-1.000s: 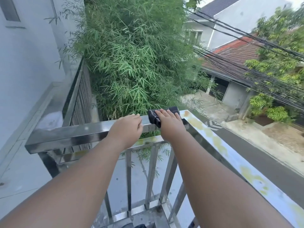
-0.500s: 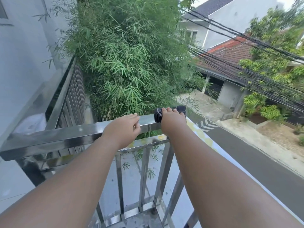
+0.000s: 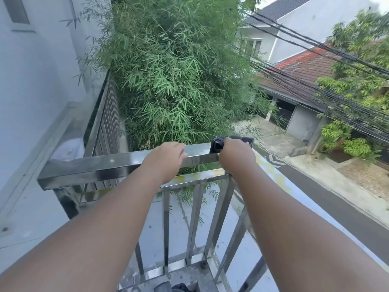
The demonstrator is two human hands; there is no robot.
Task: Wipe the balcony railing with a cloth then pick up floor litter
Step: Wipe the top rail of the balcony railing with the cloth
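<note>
Railing of shiny square metal tube runs across the head view, its top rail level from the left corner post to the right corner, where a second run turns back toward the camera along the right edge. Both bare arms reach forward and down onto the top rail. The left hand lies over the rail about midway along, palm down, its fingers curled together over the far edge and gripping the tube. Just to its right, a short bare stretch of rail apart, the right hand sits at the corner, pressing a dark cloth down on the rail; the fingers are bent over the far side and hidden, so I cannot tell whether they are spread or together. The cloth is bunched, a black lump showing at the hand's left and a flatter dark edge past the knuckles at the corner itself. Below the top rail a lower bar carries yellowish blotches, and thin upright bars drop to the balcony base. Bamboo rises thick beyond the railing. A road passes below on the right, with a tiled roof and black cables slanting across above it. A pale wall fills the left.
</note>
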